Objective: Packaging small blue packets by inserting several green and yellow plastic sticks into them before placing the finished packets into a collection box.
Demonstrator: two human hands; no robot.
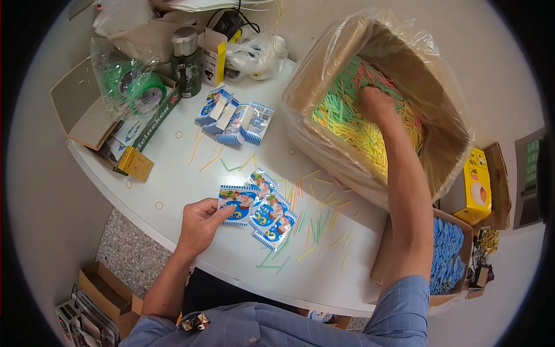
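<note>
Head view: left hand rests on the white table, fingers curled, thumb pressing on the leftmost of a fanned row of small blue-and-white packets lying near the table's front edge. Right hand reaches up into the plastic-lined cardboard box at the table's right, fingers buried in the coloured straws (green, yellow, pink); grip hidden, cannot tell how closed it is or whether it holds any. Loose straws lie scattered on the table just right of the fanned packets, between them and the box. Second pile of the same packets sits farther back, well apart from the left hand. Behind it: dark bottle, bagged green tape rolls, small yellow box at left edge. Lower right, beside the table, a carton of blue packets.
</note>
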